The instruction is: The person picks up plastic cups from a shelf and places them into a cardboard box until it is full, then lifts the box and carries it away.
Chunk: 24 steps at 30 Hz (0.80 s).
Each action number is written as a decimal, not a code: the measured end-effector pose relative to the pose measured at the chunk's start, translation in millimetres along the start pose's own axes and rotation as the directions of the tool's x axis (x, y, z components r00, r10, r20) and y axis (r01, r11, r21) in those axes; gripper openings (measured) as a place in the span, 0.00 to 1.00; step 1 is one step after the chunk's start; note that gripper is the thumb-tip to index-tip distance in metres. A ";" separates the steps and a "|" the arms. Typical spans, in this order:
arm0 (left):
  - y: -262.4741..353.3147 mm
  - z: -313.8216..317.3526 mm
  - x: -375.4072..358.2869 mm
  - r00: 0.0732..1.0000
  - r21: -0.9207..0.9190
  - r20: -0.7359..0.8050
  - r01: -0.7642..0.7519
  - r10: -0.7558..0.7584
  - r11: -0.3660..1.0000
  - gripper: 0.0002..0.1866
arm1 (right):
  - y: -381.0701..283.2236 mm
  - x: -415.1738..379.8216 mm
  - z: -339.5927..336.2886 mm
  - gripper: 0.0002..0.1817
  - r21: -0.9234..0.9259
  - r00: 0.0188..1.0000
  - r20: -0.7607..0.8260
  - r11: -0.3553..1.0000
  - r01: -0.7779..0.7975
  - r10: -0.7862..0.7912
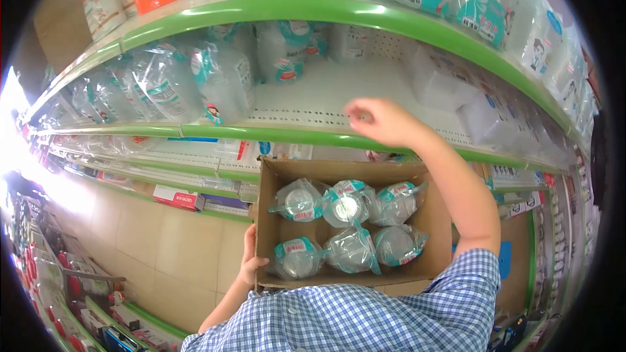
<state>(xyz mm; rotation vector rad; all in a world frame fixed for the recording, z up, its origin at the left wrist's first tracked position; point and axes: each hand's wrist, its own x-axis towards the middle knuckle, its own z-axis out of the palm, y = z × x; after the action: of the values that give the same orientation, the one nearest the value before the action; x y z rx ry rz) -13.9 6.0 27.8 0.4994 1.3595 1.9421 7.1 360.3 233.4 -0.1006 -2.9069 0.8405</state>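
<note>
Against my body stands an open cardboard box (438, 221) with several clear plastic packs of cups in two rows, each with a teal label. One pack (345, 205) in the back row has a bright glare on its top; another (298, 258) sits in the near left corner. My left hand (252, 262) grips the box's left wall, its thumb over the cardboard. Beyond the box, my right hand (381, 121) is above the front of the middle shelf (306, 101). Its fingers are loosely curled and apart from the thumb, with nothing visible in them.
Bagged cup packs (225, 81) stand on the left of the middle shelf, and clear packs (450, 81) on its right. A green-edged upper shelf (313, 8) holds more teal packs. Lower shelves run below. Tiled floor (176, 248) and another rack (72, 280) lie to the left.
</note>
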 end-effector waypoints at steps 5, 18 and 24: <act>-5.6 -2.0 -2.2 1.000 -0.012 -0.025 -0.014 0.013 1.000 0.49 | -39.1 120.2 5.2 0.30 0.431 0.970 -0.221 0.902 0.008 0.097; 5.8 2.3 -1.7 0.999 0.018 -0.016 -0.036 0.037 0.999 0.49 | 24.3 181.2 31.0 0.12 0.320 0.619 -0.785 0.868 0.379 0.019; 10.6 2.2 0.6 1.000 0.042 0.000 -0.025 0.025 0.999 0.50 | 18.8 51.4 -7.8 0.09 0.729 0.649 -0.673 0.463 0.503 0.355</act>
<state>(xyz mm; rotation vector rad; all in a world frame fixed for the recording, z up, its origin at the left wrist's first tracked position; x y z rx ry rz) -16.3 5.8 38.4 0.5386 1.4027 1.9369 -42.2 385.2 234.6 -0.1547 -1.3502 1.6764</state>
